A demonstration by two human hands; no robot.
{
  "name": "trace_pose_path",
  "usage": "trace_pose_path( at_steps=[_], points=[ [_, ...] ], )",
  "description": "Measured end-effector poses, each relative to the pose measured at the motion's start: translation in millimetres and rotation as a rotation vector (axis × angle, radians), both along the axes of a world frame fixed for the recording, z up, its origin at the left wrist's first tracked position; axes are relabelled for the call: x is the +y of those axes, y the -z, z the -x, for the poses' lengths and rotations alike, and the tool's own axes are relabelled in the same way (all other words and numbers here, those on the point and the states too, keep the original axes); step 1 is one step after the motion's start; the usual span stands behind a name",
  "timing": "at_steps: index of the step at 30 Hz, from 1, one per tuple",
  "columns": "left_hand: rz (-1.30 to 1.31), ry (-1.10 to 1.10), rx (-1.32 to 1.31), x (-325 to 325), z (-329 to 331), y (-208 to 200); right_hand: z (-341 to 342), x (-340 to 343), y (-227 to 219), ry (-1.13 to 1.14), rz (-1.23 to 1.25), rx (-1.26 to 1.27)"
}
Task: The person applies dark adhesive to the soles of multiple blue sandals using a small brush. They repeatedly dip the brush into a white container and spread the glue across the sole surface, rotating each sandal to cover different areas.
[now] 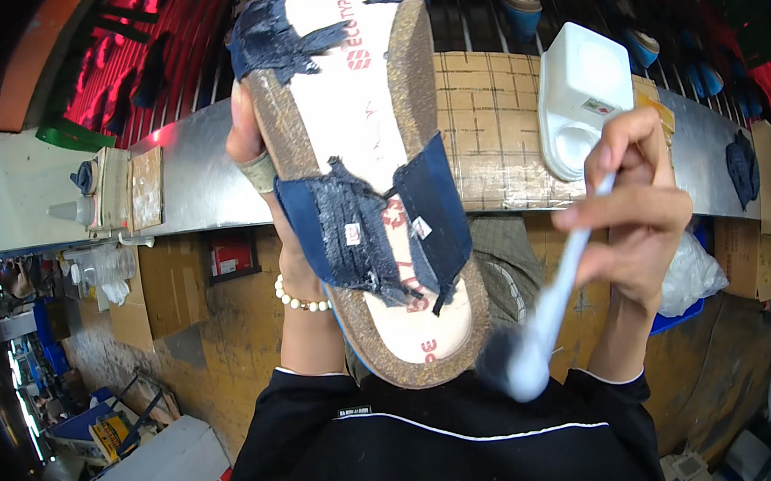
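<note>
My left hand [248, 137] is closed around the left side of a sandal [411, 78], most of the fingers hidden behind it. The sandal is held up with its underside showing: a brown cork rim, a pale middle panel and dark blue strap ends folded over it. My right hand [635, 205] grips a brush [556, 298] by its white handle. The brush points down, its dark bristles beside the lower right edge of the sandal; whether they touch it I cannot tell. Behind my right hand stands a white plastic dispenser [584, 69] with a small round cup.
A metal bench [209, 174] runs across, with a taped cardboard sheet [492, 135] on it. Beyond it lies a rack of rods [474, 6] holding blue-and-tan pieces, with red light at both sides. Cardboard boxes [161, 292] and a plastic bag [690, 279] sit below bench height.
</note>
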State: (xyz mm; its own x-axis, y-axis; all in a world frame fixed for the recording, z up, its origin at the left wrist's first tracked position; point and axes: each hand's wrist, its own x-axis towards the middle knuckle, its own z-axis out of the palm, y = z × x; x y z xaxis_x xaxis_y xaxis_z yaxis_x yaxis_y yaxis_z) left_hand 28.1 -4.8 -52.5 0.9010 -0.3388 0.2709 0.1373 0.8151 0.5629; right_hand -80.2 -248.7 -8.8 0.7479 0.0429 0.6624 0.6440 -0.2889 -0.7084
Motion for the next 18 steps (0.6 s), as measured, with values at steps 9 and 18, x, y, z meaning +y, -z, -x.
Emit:
trace_pose_path(
  at_steps=[9,18],
  points=[
    [-0.008,0.021,-0.034,-2.3,0.5,-2.1,11.5,-6.1,-2.0,0.123,0.107,-0.016],
    [-0.263,-0.269,0.094,-5.4,4.5,-33.0,26.0,-6.0,-4.3,0.298,0.155,0.116]
  ],
)
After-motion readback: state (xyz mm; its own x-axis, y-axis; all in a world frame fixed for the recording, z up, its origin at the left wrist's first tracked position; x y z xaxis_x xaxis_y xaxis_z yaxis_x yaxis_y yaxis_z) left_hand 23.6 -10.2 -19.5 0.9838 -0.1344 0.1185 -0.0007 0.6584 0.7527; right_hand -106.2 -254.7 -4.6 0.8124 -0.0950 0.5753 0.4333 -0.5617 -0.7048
